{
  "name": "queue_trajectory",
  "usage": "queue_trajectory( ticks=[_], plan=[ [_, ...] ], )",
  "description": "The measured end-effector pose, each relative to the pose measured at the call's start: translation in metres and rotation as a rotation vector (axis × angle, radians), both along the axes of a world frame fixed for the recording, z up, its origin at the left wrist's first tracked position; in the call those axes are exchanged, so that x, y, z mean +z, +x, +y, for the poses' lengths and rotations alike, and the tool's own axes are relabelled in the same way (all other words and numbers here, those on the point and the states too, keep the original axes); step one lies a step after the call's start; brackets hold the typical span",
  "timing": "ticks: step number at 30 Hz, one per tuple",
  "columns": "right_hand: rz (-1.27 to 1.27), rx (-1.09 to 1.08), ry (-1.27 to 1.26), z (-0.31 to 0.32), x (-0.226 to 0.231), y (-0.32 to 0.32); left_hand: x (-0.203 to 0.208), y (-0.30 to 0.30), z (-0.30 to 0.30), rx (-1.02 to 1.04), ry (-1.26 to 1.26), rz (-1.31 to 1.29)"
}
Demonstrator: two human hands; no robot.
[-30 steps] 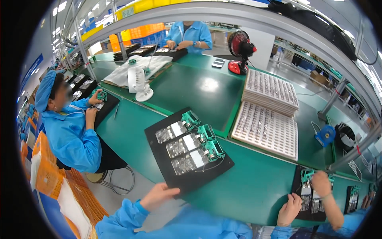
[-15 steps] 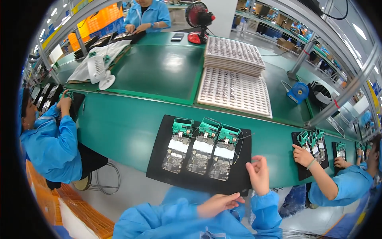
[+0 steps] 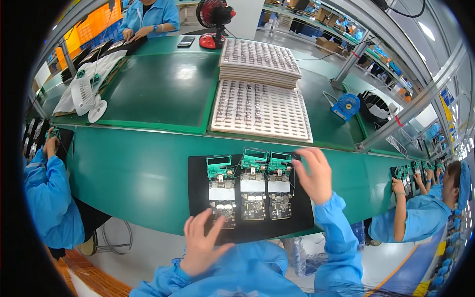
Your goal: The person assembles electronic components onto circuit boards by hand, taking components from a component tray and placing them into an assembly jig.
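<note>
Three circuit boards lie side by side on a black mat (image 3: 302, 218) at the bench's near edge: a left board (image 3: 222, 193), a middle board (image 3: 253, 186) and a right board (image 3: 280, 186). Each has a green plastic frame at its far end and a white strip across it. My left hand (image 3: 203, 243) has its fingers spread, with fingertips over the near end of the left board; contact cannot be made out. Beside the right board's green frame is my right hand (image 3: 315, 175), thumb and fingers apart, holding nothing visible. Thin wires trail from the frames.
Behind the mat, white trays (image 3: 262, 111) of small parts are stacked on a raised green surface. A small blue fan (image 3: 346, 106), a red-and-black fan (image 3: 213, 22) and a white fan (image 3: 83, 94) stand around. Co-workers in blue (image 3: 420, 210) sit on both sides.
My hands have parted: the left moved left to the left board, the right rose to the right board's frame. The view has shifted, and the mat now lies straighter.
</note>
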State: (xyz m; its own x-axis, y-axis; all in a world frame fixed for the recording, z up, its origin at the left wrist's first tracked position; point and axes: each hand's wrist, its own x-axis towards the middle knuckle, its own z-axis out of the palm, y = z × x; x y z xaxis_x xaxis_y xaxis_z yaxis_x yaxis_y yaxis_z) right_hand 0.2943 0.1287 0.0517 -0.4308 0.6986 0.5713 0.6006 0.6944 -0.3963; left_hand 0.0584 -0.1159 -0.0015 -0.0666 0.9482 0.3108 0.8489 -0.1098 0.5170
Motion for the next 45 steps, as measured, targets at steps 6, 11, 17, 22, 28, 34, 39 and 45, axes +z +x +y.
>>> queue_trajectory(
  ticks=[6,11,17,22,28,34,39,45],
  plan=[
    [-0.377,0.481,-0.193,0.061,-0.022,-0.059,-0.018,-0.012,0.0,-0.028,-0.081,0.024],
    [-0.43,0.597,-0.289,0.074,-0.027,-0.067,-0.021,-0.029,0.008,-0.038,-0.089,-0.041],
    [-0.399,0.649,-0.3,0.064,-0.016,-0.06,0.005,-0.045,0.028,-0.113,-0.164,0.029],
    [-0.542,0.521,-0.331,0.065,-0.008,-0.04,0.032,-0.064,0.085,-0.104,-0.053,-0.008],
    [-0.435,0.44,-0.43,0.092,0.011,-0.045,0.022,-0.058,0.164,-0.152,0.11,0.002],
    [-0.192,0.049,-0.294,0.203,-0.003,-0.089,-0.006,-0.075,0.185,-0.257,0.089,-0.153],
    [-0.452,-0.233,-0.309,0.264,-0.031,-0.122,-0.007,-0.079,0.191,-0.347,0.1,-0.122],
    [-0.565,-0.371,-0.563,0.281,-0.028,-0.143,-0.013,-0.085,0.186,-0.382,0.094,-0.168]
  ],
)
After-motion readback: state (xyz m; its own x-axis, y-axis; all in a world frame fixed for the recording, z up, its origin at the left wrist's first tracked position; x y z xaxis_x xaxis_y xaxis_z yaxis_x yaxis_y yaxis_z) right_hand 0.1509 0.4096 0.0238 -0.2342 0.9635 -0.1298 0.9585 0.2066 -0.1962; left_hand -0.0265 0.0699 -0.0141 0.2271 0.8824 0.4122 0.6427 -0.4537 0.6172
